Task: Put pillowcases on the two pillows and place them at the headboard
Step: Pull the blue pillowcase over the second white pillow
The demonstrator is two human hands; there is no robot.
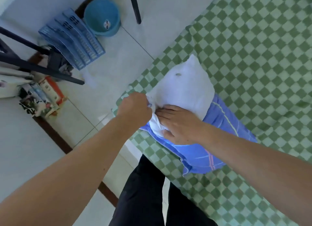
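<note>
White pillow (184,89) lies on the checked bed (261,57), its near end inside the blue pillowcase (217,141). Left hand (134,109) pinches the pillow edge; right hand (180,124) presses flat, fingers straight and together.

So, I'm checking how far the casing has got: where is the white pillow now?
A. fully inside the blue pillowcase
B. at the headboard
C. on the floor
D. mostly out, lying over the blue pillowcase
D: most of the white pillow lies bare over the blue pillowcase on the checked bed.
</note>
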